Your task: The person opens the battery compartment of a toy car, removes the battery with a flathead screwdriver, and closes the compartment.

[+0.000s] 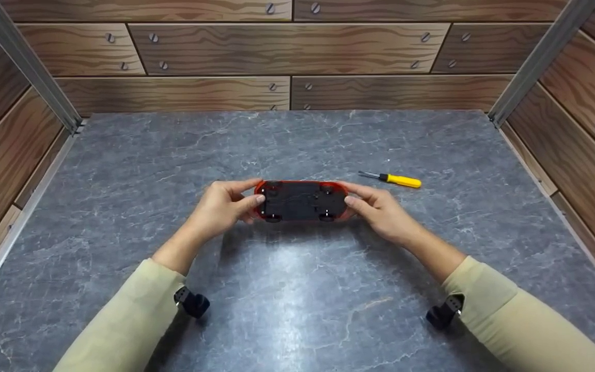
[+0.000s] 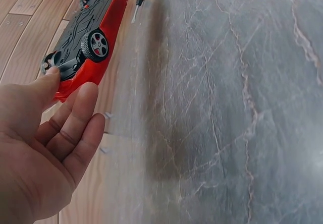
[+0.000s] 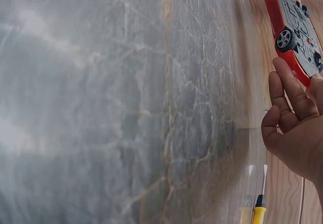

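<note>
A red toy car (image 1: 300,201) is held upside down above the table, its black underside and wheels facing up toward the head camera. My left hand (image 1: 221,207) pinches one end, the thumb on the underside. At the other end my right hand (image 1: 381,211) grips it the same way, thumb on top and fingers beneath. The left wrist view shows the toy car (image 2: 86,37) past the left hand (image 2: 50,143), with screw details too small to tell. In the right wrist view, the right hand (image 3: 298,118) supports the near end of the toy car (image 3: 293,30).
A screwdriver (image 1: 403,181) with a yellow handle lies on the grey marbled table (image 1: 297,144), just beyond my right hand. Wood-patterned walls (image 1: 287,49) border the back and both sides, with metal posts (image 1: 540,62) at the back corners.
</note>
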### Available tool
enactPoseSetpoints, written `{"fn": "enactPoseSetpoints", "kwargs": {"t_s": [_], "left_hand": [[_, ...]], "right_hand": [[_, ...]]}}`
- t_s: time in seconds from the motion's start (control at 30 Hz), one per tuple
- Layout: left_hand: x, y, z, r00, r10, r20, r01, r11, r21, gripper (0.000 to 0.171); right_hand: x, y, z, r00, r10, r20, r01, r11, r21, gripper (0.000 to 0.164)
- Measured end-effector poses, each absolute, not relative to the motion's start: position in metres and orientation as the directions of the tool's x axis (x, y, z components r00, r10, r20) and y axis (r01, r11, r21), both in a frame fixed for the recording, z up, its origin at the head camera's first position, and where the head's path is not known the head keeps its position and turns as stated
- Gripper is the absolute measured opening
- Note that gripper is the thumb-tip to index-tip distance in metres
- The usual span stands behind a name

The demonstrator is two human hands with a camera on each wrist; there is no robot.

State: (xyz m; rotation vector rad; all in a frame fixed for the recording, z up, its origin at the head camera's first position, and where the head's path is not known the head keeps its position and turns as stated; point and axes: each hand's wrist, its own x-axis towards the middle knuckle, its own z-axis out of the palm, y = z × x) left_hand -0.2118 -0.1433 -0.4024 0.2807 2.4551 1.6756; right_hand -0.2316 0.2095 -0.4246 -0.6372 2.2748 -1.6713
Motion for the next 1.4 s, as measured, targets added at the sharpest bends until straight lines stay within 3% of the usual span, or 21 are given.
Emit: {"fn": "enactPoseSetpoints", "kwargs": {"t_s": [0.27,0.73,1.4], "left_hand": [[-0.213,-0.142,-0.405,-0.971,0.235,-0.048,0.031,0.322,0.946,0.049],[-0.215,-0.142,-0.418,-0.973,0.225,-0.053,0.018,0.303,0.953,0.047],[-0.216,-0.139,-0.427,-0.969,0.225,-0.101,-0.025,0.319,0.947,0.048]], "right_hand": [[-0.233,0.21,-0.428,-0.873,-0.486,0.037,-0.184,0.259,-0.948,0.051],[-0.236,0.209,-0.432,-0.889,-0.457,0.0,-0.209,0.405,-0.89,0.051],[-0.243,0.208,-0.44,-0.887,-0.461,-0.018,-0.209,0.437,-0.875,0.049]]}}
